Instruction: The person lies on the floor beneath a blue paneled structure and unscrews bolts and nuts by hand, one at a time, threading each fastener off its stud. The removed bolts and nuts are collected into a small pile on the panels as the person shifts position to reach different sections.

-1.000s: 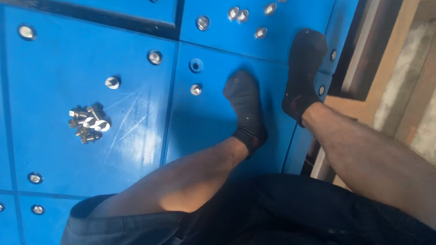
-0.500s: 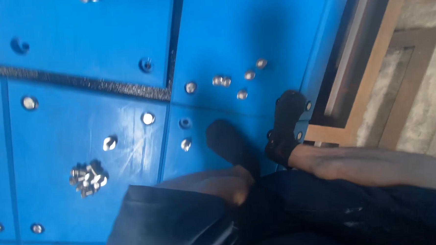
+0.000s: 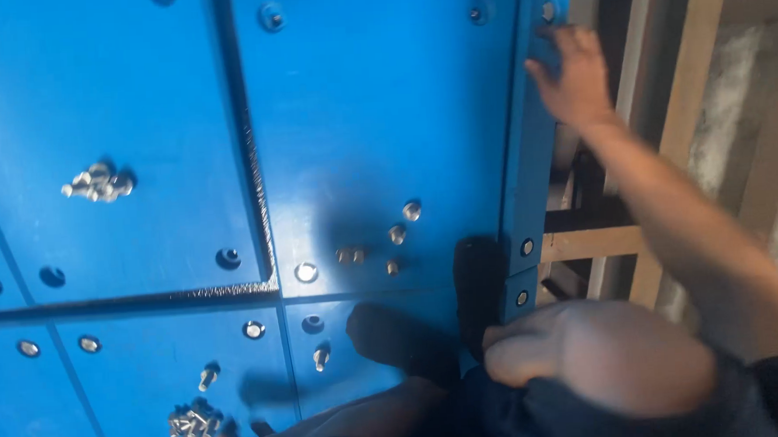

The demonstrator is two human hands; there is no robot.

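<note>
A: While the right hand reaches to the upper right of the frame, what does it touch?

B: The blue edge strip of the panel floor. Fingers spread, resting on the strip near a bolt at its top. Released, grasping nothing.

A: Left hand?

B: Not seen in the frame. Cannot tell its state.

A: Loose hardware?

B: A few loose bolts lie at centre, just left of the strip. One pile of bolts at mid left, another pile at the lower left edge.

A: The body?

B: A bent knee at lower right, a dark sock on the panel below the loose bolts. Wooden framing runs along the right.
</note>
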